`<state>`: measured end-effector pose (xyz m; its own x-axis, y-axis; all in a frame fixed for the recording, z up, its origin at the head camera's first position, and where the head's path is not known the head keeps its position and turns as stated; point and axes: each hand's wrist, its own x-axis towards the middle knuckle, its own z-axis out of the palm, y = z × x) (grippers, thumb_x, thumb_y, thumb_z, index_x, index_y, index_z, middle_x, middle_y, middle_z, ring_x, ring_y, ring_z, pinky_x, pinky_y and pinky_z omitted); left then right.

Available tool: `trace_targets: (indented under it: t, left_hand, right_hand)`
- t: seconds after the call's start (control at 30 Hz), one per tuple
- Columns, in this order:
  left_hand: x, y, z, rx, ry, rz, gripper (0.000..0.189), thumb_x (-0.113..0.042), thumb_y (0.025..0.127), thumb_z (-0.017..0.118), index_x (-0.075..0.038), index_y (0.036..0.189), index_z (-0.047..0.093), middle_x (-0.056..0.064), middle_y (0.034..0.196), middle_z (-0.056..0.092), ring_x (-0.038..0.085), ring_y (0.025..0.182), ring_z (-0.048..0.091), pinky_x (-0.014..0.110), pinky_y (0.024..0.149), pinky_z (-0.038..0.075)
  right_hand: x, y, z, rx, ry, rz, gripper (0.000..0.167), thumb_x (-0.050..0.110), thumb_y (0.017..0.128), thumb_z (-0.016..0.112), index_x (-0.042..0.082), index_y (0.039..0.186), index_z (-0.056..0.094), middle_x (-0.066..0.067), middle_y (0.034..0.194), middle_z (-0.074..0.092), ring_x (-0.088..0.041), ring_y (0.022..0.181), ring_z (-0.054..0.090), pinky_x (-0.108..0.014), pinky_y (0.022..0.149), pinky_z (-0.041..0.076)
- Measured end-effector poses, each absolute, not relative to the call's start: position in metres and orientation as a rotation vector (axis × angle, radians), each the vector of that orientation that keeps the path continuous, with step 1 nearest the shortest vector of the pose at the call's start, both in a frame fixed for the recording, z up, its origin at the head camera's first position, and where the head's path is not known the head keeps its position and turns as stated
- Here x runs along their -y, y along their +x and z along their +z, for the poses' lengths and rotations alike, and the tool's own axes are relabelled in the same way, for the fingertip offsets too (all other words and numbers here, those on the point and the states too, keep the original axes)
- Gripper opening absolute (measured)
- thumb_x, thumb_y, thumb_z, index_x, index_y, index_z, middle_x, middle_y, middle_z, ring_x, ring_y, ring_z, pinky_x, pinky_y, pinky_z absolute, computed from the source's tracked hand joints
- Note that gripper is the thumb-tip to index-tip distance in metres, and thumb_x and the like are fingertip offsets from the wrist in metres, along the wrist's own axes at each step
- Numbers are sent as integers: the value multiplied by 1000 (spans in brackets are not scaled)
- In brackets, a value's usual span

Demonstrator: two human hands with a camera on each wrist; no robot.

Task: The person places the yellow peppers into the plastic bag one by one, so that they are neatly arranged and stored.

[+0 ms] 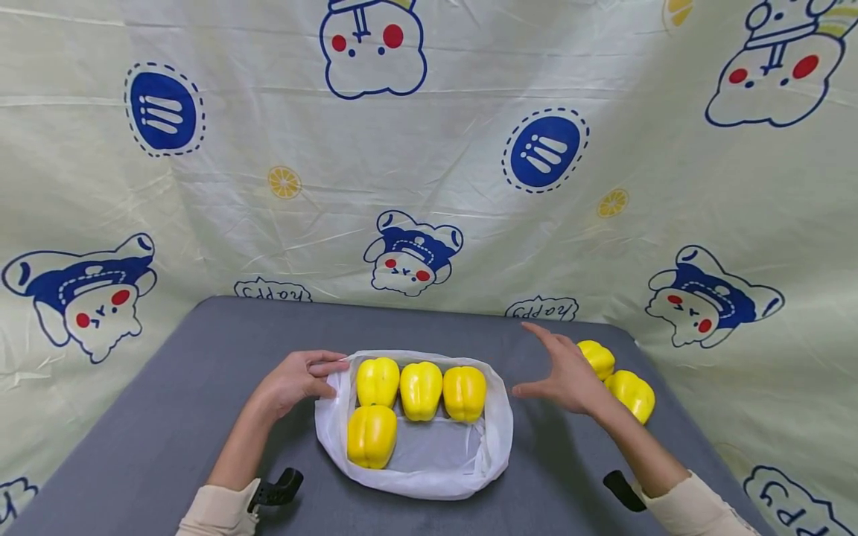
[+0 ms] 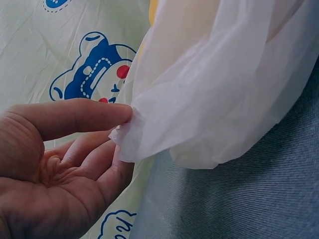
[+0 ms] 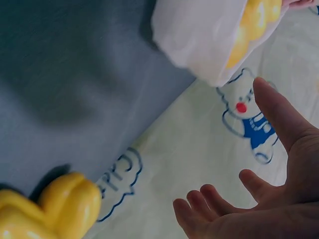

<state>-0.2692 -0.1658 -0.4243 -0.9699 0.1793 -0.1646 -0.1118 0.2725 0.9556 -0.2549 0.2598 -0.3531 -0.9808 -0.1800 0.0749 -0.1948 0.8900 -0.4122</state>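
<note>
A white plastic bag lies on the table with its mouth spread wide. Inside are yellow bell peppers: three in a row along the far side and one at the near left. My left hand pinches the bag's left rim between thumb and fingers, which the left wrist view shows close up. To the right of the bag, my right hand hovers empty, thumb and fingers spread apart. Two loose yellow bell peppers sit on the table beyond it, partly covered by the hand and forearm in the head view.
The grey table ends at a far edge against a pale printed curtain. Each wrist wears a black strap mount. The loose peppers stand close to the table's right edge.
</note>
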Motion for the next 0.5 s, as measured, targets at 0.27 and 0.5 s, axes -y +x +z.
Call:
trace_targets:
  t: [0.27,0.5]
  left_hand:
    - [165,-269,-426,-2301,48,1770,59,9,80,74,-2,136,62,11,133,69,31,130,60,43,99,56]
    - [165,-269,-427,-2302,50,1771,59,9,80,74,-2,136,62,11,133,69,31,130,60,43,99,56]
  right_hand:
    - [-299,-258,-356,3052,179,660,120,41,70,91,15,162,18,-40,157,19,-63,137,23,-83,97,32]
    - [-332,-264,-362,3059,129,649,122,43,70,90,11,162,16,-43,155,18,-64,136,23,-84,98,29]
